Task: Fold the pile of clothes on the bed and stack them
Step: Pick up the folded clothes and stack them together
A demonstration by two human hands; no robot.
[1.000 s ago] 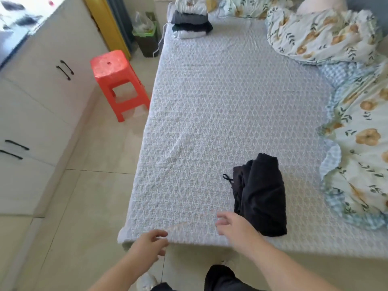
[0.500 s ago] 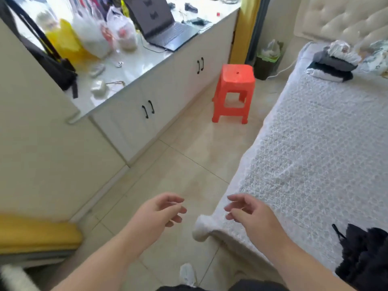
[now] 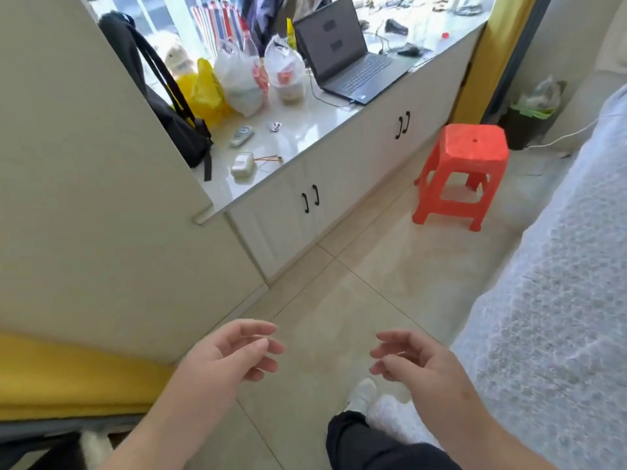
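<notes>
Only the left side of the bed (image 3: 559, 300), covered in a white textured sheet, shows along the right edge of the view. No clothes are in view now; the dark garment and the folded stack are out of frame. My left hand (image 3: 230, 354) and my right hand (image 3: 414, 361) hover over the tiled floor beside the bed, both empty with fingers loosely curled and apart.
A red plastic stool (image 3: 464, 174) stands on the floor between the bed and a white cabinet counter (image 3: 305, 137) holding a laptop (image 3: 349, 56), plastic bags and a black bag. A dark bin (image 3: 529, 113) sits by the far wall. A yellow surface (image 3: 68, 378) lies at lower left.
My view has swung left, away from the bed toward the floor and counter. The dark garment and folded stack have left the frame. Both hands came off the bed edge.
</notes>
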